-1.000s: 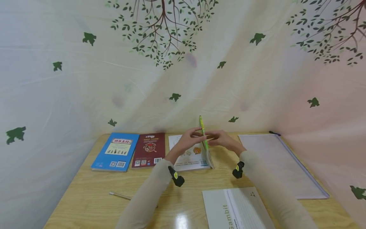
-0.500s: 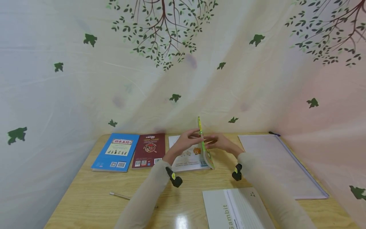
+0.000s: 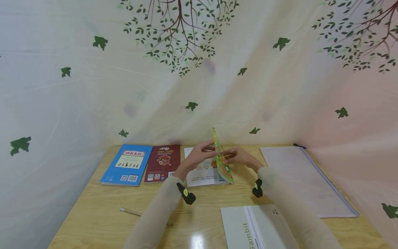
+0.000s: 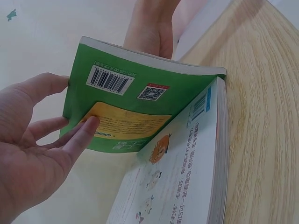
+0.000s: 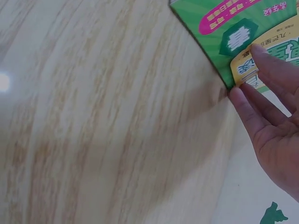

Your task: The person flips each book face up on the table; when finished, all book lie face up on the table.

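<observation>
A green book (image 3: pixel 223 166) stands tilted on its edge along the right side of a white book (image 3: pixel 205 176) that lies flat on the table. My left hand (image 3: pixel 199 155) holds its far part, with fingertips on the green back cover (image 4: pixel 126 93) in the left wrist view. From the other side my right hand (image 3: pixel 240 157) grips the same book. In the right wrist view, one fingertip lies on the printed front cover (image 5: pixel 238 39) and others are at its edge. The white book's back cover shows small cartoon animals and a barcode.
Left of the white book lie a maroon book (image 3: pixel 161 162) and a blue book (image 3: pixel 125 166). A pencil-like stick (image 3: pixel 130 211) is partly under my left forearm. A grey-white notebook (image 3: pixel 239 224) lies in front, and a pale zip pouch (image 3: pixel 298 173) at the right.
The green book's top has tipped left and its front cover has turned more into view. Both hands have moved slightly with it, still holding it.
</observation>
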`<state>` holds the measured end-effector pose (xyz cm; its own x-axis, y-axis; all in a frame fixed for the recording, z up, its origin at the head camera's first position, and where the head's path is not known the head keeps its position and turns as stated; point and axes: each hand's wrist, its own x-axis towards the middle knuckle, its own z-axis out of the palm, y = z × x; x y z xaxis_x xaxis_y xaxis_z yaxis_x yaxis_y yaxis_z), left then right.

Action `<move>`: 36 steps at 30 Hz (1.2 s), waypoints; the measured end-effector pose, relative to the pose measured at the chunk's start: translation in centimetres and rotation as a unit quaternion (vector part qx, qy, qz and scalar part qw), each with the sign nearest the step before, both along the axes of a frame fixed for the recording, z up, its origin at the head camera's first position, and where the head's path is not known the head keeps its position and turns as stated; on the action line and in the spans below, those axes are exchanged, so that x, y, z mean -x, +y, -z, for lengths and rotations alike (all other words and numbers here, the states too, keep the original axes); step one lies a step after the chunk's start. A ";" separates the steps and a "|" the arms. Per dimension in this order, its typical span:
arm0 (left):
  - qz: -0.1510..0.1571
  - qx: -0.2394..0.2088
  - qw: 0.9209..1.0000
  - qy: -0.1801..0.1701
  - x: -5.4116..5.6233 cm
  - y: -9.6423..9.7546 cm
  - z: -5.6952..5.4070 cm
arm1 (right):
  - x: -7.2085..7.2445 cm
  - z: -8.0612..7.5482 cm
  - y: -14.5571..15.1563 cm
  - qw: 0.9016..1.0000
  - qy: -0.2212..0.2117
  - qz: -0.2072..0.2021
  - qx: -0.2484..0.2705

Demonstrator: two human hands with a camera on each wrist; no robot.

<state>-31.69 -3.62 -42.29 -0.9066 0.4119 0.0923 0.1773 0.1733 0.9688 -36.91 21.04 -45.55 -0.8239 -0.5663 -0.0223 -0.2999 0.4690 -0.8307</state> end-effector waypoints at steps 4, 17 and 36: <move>0.007 -0.012 1.000 -0.003 -0.1 -0.3 0.2 | -0.1 0.3 0.0 1.000 0.000 0.011 -0.011; 0.015 -0.032 0.999 -0.022 -0.4 -1.1 0.2 | -0.3 0.0 -0.1 0.999 0.027 -0.001 -0.028; 0.011 -0.043 0.999 -0.027 -0.7 -1.3 0.5 | -0.2 0.2 0.1 0.998 0.036 -0.002 -0.048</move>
